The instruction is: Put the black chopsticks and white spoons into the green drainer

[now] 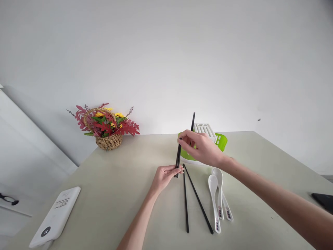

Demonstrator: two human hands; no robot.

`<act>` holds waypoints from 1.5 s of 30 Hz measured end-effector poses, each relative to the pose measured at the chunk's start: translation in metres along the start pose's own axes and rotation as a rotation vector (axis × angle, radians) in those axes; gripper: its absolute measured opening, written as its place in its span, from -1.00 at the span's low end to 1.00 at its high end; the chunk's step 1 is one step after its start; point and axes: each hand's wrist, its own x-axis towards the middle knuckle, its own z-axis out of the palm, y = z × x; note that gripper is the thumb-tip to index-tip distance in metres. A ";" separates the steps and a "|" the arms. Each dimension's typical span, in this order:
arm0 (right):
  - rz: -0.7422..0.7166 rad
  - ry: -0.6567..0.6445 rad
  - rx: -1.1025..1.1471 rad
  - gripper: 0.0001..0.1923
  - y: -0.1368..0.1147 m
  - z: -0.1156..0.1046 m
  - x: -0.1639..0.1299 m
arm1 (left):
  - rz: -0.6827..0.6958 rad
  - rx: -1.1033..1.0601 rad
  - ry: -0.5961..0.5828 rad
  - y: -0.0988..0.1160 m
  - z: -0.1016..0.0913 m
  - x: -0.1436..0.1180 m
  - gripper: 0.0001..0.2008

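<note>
A pair of black chopsticks (178, 158) stands nearly upright between my hands. My left hand (164, 177) is closed round their lower ends, thumb on the near side. At their top, the fingers of my right hand (204, 147) pinch the upper ends. Just behind the right hand another black stick (193, 122) rises, its lower part hidden by the fingers. A green and white utensil rack (221, 141) with a slotted white top sits behind the right hand, partly covered by it. Below the hands, two black chopsticks (185, 205) lie on the table, their far ends close together.
Several white spoons (213, 185) lie overlapping under my right forearm. A wicker basket of artificial flowers (109, 141) stands at the back left. At the near left lies a white flat device (58, 215); a black object (323, 201) rests by the table's right edge. A wall (166, 62) closes off the back.
</note>
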 end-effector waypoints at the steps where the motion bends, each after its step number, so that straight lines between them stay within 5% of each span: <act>1: -0.004 0.000 -0.005 -0.89 -0.001 -0.001 0.000 | 0.001 0.009 -0.004 -0.001 0.000 0.000 -0.63; 17: 0.037 -0.027 0.055 -0.84 0.002 -0.008 -0.003 | -0.027 0.068 -0.145 0.006 0.001 -0.005 -0.48; 24: 0.028 -0.035 0.070 -0.79 0.003 -0.010 -0.007 | 0.023 0.178 -0.091 0.001 0.001 -0.006 -0.58; 31: 0.022 0.229 0.056 -0.65 -0.001 -0.082 0.019 | 0.138 0.387 0.275 -0.013 -0.007 -0.002 -0.52; 36: 0.040 0.385 -0.059 -0.73 0.005 -0.120 0.048 | 0.128 0.373 0.336 -0.019 -0.005 0.001 -0.56; 45: 0.283 0.083 -0.319 -0.82 0.056 -0.080 0.090 | 0.133 0.442 0.301 -0.019 -0.005 0.000 -0.66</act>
